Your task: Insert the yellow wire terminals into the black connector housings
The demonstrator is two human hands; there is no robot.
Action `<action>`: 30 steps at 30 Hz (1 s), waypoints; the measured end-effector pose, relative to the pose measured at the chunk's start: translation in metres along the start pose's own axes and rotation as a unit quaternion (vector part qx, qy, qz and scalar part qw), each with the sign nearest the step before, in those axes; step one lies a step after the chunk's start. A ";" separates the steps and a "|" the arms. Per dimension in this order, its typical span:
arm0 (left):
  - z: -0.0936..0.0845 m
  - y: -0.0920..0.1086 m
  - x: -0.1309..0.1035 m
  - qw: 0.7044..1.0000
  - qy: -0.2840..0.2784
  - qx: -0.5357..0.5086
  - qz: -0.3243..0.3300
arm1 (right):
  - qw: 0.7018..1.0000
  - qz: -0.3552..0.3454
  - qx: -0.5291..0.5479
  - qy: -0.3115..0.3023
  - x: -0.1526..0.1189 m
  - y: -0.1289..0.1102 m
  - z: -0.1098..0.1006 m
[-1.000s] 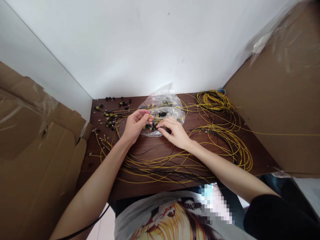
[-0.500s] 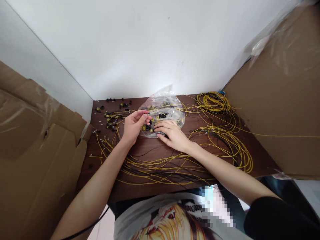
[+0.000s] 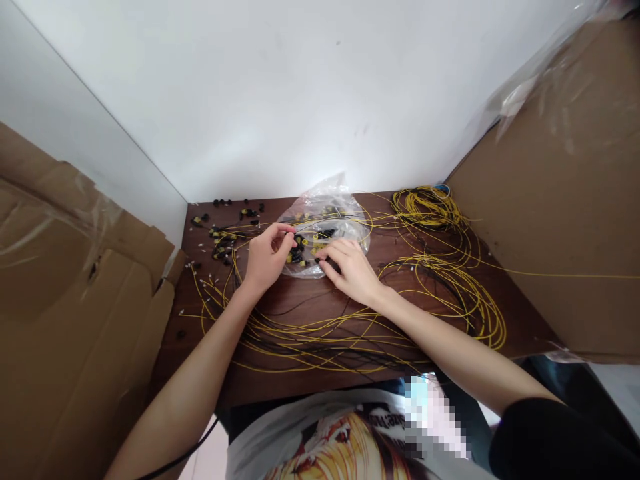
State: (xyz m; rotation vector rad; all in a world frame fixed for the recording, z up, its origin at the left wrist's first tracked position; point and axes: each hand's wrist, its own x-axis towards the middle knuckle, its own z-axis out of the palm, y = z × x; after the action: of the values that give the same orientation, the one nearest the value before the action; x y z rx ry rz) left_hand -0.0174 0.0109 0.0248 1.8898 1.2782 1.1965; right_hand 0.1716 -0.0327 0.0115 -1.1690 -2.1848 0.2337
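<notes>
At the left edge of a clear plastic bag (image 3: 327, 190), my left hand (image 3: 267, 257) pinches thumb and index finger together; a dark tip shows between them, too small to name. My right hand (image 3: 353, 270) lies low over the bag's front right, fingers curled and closed on a small black part (image 3: 318, 260). Black and yellow connector parts (image 3: 297, 250) lie on the bag between both hands. Thin yellow and black wires (image 3: 295, 327) run across the brown table (image 3: 300, 293) under my forearms.
A coil of yellow wire (image 3: 420, 205) lies at the back right, with looped wires (image 3: 480, 307) in front of it. Several black and yellow connectors (image 3: 223, 243) are scattered at the left. Cardboard sheets (image 3: 565, 200) and a white wall (image 3: 310, 100) enclose the table.
My left hand has drawn slightly left and down. My right fingers have shifted a little to the right and curled closer, with a small black part now showing at their tips.
</notes>
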 end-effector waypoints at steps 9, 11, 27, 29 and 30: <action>0.002 -0.003 -0.001 0.987 -0.024 0.142 0.072 | 1.000 0.021 -0.003 -0.006 0.000 0.000 0.000; 0.002 -0.004 -0.002 0.985 -0.028 0.154 0.077 | 1.000 0.022 -0.001 -0.007 0.000 0.000 0.001; 0.004 -0.007 -0.003 0.981 -0.053 0.169 0.083 | 0.994 0.069 -0.088 0.019 0.000 0.000 0.003; 0.004 -0.006 -0.004 0.980 -0.057 0.171 0.084 | 0.992 0.071 -0.095 0.030 0.000 0.001 0.003; 0.004 -0.006 -0.004 0.980 -0.059 0.171 0.085 | 0.992 0.074 -0.099 0.037 0.001 0.002 0.002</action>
State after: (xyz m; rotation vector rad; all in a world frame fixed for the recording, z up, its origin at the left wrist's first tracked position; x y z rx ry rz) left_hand -0.0168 0.0099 0.0166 2.3211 1.3460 0.9747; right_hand 0.1714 -0.0303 0.0093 -1.4293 -2.0944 0.0340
